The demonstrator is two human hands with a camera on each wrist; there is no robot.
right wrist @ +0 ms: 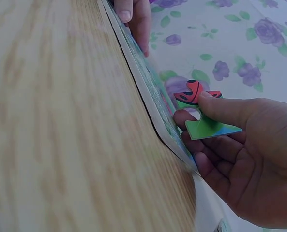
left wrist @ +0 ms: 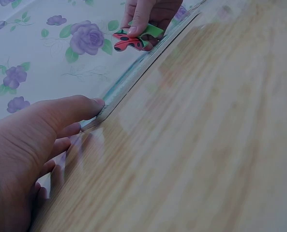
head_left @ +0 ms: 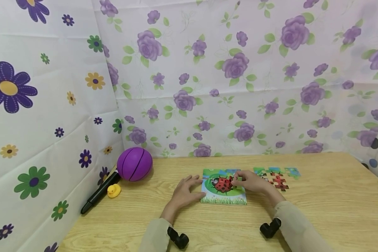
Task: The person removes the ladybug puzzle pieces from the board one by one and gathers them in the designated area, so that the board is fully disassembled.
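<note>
A puzzle board with a ladybug picture lies flat on the wooden table. My right hand pinches a red and green puzzle piece between thumb and fingers, just above the board's right side. In the right wrist view the piece shows black spots and a rounded notch. My left hand rests at the board's left edge, thumb spread from the fingers, with the thumb tip right at the corner in the left wrist view.
Several loose puzzle pieces lie right of the board. A purple ball, a yellow rubber duck and a black marker-like stick sit at the table's left. Flowered cloth hangs behind the table.
</note>
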